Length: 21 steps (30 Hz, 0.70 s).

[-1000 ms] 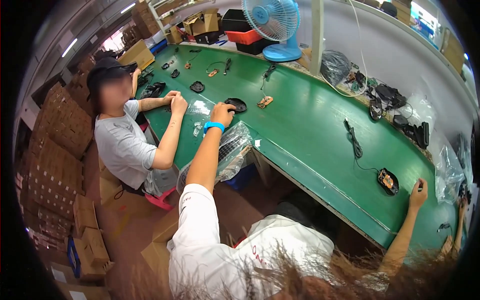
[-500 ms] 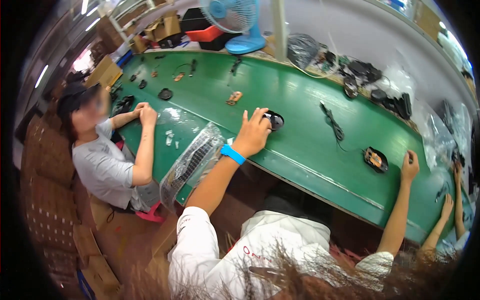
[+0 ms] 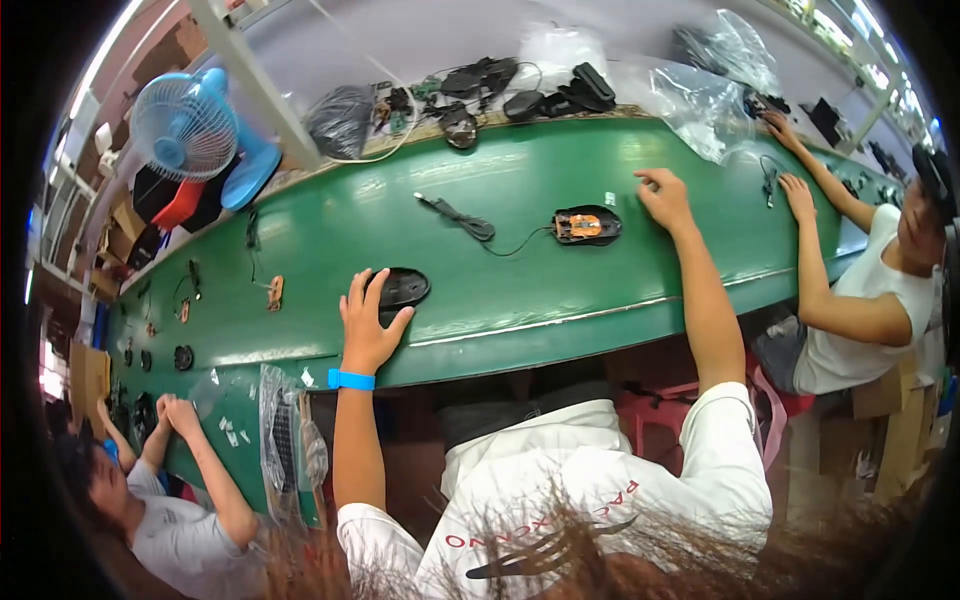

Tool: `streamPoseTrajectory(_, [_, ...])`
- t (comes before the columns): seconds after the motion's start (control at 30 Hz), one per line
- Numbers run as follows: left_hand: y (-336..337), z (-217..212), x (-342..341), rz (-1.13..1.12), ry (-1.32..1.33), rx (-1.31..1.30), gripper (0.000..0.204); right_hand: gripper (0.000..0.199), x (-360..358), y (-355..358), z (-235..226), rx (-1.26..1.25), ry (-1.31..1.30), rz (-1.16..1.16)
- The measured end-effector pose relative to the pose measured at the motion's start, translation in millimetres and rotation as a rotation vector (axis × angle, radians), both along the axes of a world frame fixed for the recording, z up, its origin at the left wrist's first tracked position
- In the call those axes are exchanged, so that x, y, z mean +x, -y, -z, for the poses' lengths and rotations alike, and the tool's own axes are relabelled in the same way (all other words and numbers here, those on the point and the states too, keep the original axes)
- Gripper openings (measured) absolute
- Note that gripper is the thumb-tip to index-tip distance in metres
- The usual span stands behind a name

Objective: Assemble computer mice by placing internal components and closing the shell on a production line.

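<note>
Within the gripping left hand (image 3: 368, 332), a black shell (image 3: 408, 289) is sitting, while beside the half-curled right hand (image 3: 664, 200), contents unclear, an opened mouse (image 3: 586, 226) is trailing a cable (image 3: 468, 222) that a sliding shell could snag.

This seems an assembly workshop: on the long green tabletop (image 3: 540, 295) lie an opened computer mouse (image 3: 588, 226) and circuit boards (image 3: 275, 293), with co-workers (image 3: 860, 320) alongside.

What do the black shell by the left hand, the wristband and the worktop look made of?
Black shell: probably moulded plastic, given its soft sheen.
Blue wristband: maybe silicone or plastic; evenly coloured.
Green worktop: smooth, semi-gloss, perhaps rubber or vinyl sheet; light reflects blurrily.
</note>
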<state>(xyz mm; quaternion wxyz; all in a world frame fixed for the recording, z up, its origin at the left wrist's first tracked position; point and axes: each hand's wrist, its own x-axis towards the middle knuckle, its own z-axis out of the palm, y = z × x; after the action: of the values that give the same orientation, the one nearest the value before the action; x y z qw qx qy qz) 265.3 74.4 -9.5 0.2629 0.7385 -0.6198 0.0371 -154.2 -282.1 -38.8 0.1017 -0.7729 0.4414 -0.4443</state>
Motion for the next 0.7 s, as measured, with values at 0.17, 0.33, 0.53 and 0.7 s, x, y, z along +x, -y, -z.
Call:
streamPoseTrajectory(0.17, [9.4, 0.2, -0.3, 0.03, -0.027, 0.023, 0.068, 0.023, 17.7, -23.1, -18.9, 0.21, -0.117, -0.286])
streamPoseTrajectory(0.33, [44.9, -17.9, 5.6, 0.075, -0.11, 0.115, 0.073, 0.021, 24.0, -23.9, -18.8, 0.211, -0.214, -0.288])
streamPoseTrajectory(0.53, [65.6, -6.0, 16.3, 0.208, -0.296, 0.016, 0.083, 0.015, 13.6, -25.6, -9.8, 0.173, -0.116, -0.264])
streamPoseTrajectory(0.7, [58.4, -11.6, 14.6, 0.275, -0.319, 0.045, 0.083, 0.012, 10.1, -27.1, -25.0, 0.131, -0.225, -0.235])
